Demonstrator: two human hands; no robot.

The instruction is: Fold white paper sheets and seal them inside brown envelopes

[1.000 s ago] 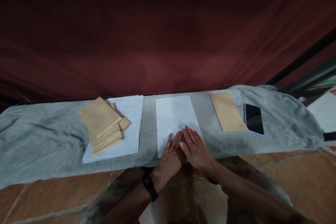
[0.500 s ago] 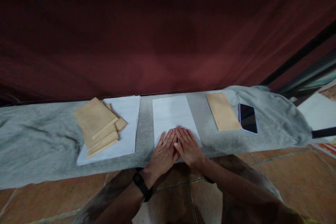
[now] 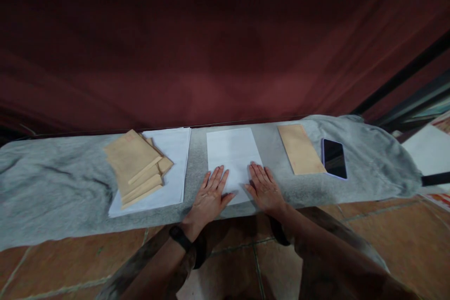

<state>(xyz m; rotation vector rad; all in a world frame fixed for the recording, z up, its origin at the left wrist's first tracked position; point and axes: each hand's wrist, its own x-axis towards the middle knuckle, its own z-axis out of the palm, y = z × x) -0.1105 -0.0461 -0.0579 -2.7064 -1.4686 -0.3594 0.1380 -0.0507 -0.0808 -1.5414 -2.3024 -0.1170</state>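
A sheet of white paper (image 3: 234,143) lies flat on the grey cloth in front of me, with a faint crease across it. On its near left part rests my left hand (image 3: 210,197), palm down with the fingers stretched out. My right hand (image 3: 265,190) lies flat over the near right edge, its fingers out as well. Bare paper shows between the two hands. To the right is a single brown envelope (image 3: 301,150). Several brown envelopes (image 3: 131,157) are fanned on a stack of white paper (image 3: 177,150) at the left.
A phone (image 3: 334,158) with a purple edge touches or nearly touches the right envelope's corner. The grey cloth (image 3: 56,183) covers a narrow bench, wrinkled at the left. A dark red curtain (image 3: 225,56) hangs behind it. Below are floor tiles (image 3: 397,239).
My hands have moved apart from the middle of the sheet, left hand to the left and right hand to the right. Both stay flat on the paper.
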